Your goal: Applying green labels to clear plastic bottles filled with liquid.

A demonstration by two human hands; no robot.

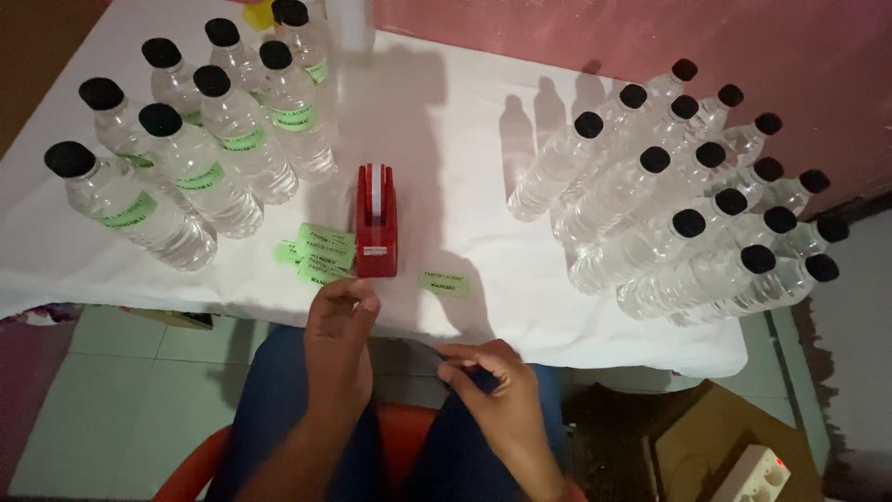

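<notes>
A red tape dispenser [376, 221] stands near the front edge of the white-covered table [437, 121]. A small pile of green paper labels [321, 253] lies to its left, and a single green label [446, 283] lies to its right. My left hand [339, 349] hovers just below the dispenser at the table edge, fingers curled together; whether it pinches tape is unclear. My right hand [492, 386] rests lower over my lap, fingertips pinched, nothing clearly visible in them.
Several labelled clear bottles with black caps [200, 158] stand at the left. Several unlabelled black-capped bottles [678, 200] crowd the right. I sit on a red chair [404, 432]. A cardboard box [715, 442] and a white power strip [753, 474] are on the floor.
</notes>
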